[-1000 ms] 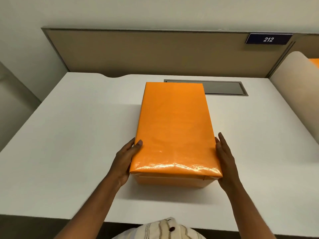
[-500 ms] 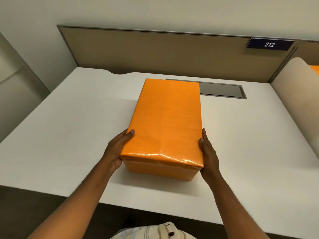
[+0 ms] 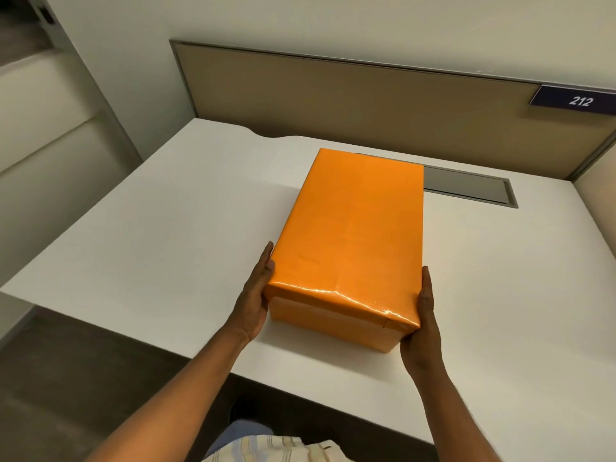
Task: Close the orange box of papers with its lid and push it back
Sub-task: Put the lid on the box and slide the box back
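While the glossy orange rectangular lid [image 3: 353, 235] sits squarely over the paler orange cardboard box [image 3: 330, 323], the closed box rests on the flat white desk [image 3: 160, 235], lengthwise away from the person and turned a little so that its near right corner lies closest to the desk's front edge; its far end just overlaps the near left corner of the grey recessed rectangular panel [image 3: 470, 190] set into the desktop; behind that panel stands the tan fabric partition with a grey metal frame [image 3: 366, 101], which carries a dark blue plaque with the white number 212 [image 3: 576, 101] at its right end. The left hand [image 3: 255, 298] lies flat against the box's left side near the front corner, fingers straight and together, thumb tip touching the lid's edge; the right hand [image 3: 421, 323] presses flat against the right side at the near corner, fingers extended along the wall, palm cupping the bottom corner; neither hand curls around anything, both simply bear on the box from opposite sides. A striped cream garment [image 3: 266, 448] shows at the lower edge.
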A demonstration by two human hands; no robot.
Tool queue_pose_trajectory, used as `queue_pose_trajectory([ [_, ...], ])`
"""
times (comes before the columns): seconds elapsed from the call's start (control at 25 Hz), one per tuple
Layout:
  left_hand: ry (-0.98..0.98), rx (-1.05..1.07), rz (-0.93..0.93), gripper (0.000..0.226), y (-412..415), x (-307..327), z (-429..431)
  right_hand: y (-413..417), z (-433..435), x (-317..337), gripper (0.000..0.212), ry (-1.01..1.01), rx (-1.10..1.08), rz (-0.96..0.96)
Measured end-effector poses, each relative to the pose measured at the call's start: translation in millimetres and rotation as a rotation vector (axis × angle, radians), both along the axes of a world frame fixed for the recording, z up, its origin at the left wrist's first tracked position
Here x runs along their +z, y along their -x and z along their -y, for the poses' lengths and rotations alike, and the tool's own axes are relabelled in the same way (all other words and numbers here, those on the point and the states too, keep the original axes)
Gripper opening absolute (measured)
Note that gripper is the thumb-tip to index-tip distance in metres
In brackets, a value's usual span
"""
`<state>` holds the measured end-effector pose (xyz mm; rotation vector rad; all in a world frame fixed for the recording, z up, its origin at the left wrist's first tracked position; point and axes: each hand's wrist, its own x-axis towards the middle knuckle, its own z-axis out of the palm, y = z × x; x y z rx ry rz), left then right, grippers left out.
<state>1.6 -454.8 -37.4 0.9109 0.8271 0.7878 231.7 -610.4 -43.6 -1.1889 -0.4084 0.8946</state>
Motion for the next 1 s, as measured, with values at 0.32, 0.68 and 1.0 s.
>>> queue_pose_trajectory([
  [0.32,-0.033,-0.036,0.029,0.042,31,-4,-39,36,-33,8,0.053,-0.008,-0.088,-0.045],
  [0.68,-0.138,0.013,0.033,0.038,137,24,-211,138,-214,28,0.059,-0.039,-0.057,-0.019],
  [1.0,-0.172,0.099,-0.004,0.039,199,31,-390,201,-397,30,0.067,-0.015,0.002,0.042],
])
